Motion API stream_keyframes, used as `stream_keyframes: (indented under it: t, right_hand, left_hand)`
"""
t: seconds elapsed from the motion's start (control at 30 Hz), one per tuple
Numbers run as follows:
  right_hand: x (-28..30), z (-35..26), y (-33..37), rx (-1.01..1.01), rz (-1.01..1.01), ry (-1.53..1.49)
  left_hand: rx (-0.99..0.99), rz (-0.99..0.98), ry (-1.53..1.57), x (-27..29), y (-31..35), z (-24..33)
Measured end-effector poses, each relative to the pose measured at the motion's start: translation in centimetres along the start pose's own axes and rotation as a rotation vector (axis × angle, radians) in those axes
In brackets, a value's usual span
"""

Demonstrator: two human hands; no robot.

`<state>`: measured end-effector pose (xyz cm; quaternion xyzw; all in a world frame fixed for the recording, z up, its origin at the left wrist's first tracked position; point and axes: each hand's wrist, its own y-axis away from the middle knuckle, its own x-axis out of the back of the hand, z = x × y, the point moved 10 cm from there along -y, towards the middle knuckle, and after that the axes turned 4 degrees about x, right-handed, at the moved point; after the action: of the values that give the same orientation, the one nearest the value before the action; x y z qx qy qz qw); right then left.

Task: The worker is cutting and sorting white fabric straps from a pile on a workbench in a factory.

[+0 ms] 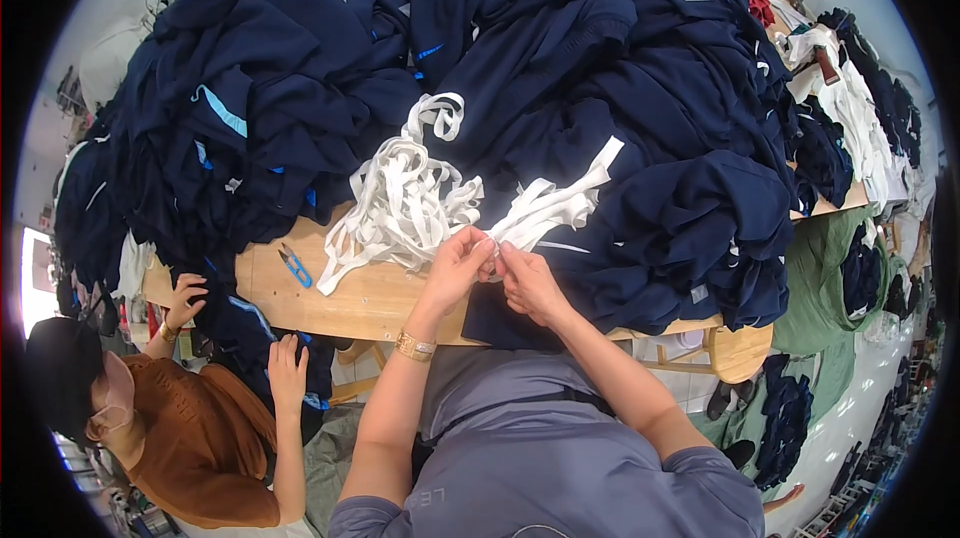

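My left hand (458, 268) and my right hand (531, 285) meet at the table's near side, fingertips pinched together. Between them they grip the gathered end of a bundle of white fabric strips (552, 210). The bundle's loose ends fan out away from me to the right, over dark navy cloth. Just left of it lies a tangled heap of white strips (398, 200), touching or very near my left hand. Exactly what my fingertips do at the gathered end is too small to make out. Blue-handled thread snips (296, 268) rest on the wood left of the heap.
Large piles of navy garments (330, 68) cover most of the wooden table (385, 308). A co-worker in a brown top (195, 428) sits at the left, handling navy cloth. A wooden stool (738, 353) stands at the right, with white garments (840, 88) farther back.
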<state>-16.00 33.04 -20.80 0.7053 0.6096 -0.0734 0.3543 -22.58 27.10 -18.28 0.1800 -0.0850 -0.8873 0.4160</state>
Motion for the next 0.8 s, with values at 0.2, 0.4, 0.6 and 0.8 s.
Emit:
stream_keyframes:
  t: [0.2,0.4,0.6,0.8]
  right_hand:
    - [-0.1,-0.4,0.3,-0.057,-0.028,-0.002]
    - [0.5,-0.8,0.0,-0.013,-0.01,0.113]
    - [0.8,-1.8,0.3,0.03,0.001,-0.049]
    - [-0.6,-3.0,0.3,0.104,-0.051,0.013]
  left_hand:
    - [0.045,-0.068,-0.075,-0.5,0.2,0.5]
    - [0.1,-0.139,-0.123,-0.9,0.1,0.4]
    - [0.096,-0.156,-0.21,-0.9,0.1,0.7]
    - [-0.151,-0.063,-0.378,-1.7,1.1,3.0]
